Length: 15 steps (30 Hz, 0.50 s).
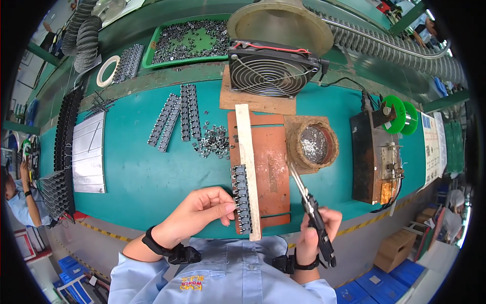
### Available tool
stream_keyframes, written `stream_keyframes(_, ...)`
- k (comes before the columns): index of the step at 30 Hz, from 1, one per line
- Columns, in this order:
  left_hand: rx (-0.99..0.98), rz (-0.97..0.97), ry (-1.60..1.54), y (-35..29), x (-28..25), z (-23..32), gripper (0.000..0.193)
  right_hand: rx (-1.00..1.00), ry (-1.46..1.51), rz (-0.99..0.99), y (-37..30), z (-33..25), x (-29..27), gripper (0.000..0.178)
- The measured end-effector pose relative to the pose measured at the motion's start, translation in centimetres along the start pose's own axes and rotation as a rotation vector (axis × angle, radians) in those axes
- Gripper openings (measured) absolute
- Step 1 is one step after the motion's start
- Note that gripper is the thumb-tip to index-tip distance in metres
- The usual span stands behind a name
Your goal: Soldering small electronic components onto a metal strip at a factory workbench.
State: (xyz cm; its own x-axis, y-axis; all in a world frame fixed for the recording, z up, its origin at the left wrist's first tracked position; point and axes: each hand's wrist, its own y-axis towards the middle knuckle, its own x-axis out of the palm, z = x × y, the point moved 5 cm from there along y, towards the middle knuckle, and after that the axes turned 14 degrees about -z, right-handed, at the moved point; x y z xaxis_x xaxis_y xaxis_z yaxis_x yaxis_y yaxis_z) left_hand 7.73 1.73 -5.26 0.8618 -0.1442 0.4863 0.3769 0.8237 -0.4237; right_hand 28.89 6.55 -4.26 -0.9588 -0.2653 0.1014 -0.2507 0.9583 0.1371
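My left hand (202,210) rests its fingertips against a row of small dark components (242,198) lined up along a pale wooden strip (248,152). The strip lies on a reddish-brown board (271,167). My right hand (316,230) grips long-nosed pliers (309,202), whose tips point up toward a round solder pot (315,144) with grey molten metal inside. The plier tips hold nothing that I can see.
Loose small parts (213,142) and rows of strung parts (177,116) lie on the teal bench. A fan (271,68) and a green tray of parts (190,43) stand at the back. A rusty metal box (372,157) with green wire spools (400,114) is at right. Metal racks (66,147) stand left.
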Motion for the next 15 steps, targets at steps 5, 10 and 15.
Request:
stream_keyframes(5, -0.001, -0.028, -0.018, 0.0, -0.1, 0.1, 0.012, -0.294, -0.139, -0.426, -1.3, -1.4, -1.4, 0.042)
stream_keyframes(10, 0.018, -0.037, -0.024, 0.1, -0.3, -0.3, 0.012, -0.325, -0.235, -0.524, -1.5, -3.1, 0.2, 0.038)
stream_keyframes(15, 0.039, -0.05, -0.018, 0.1, -0.2, -0.3, 0.012, -0.326, -0.265, -0.6, -1.5, -3.2, 1.1, 0.037)
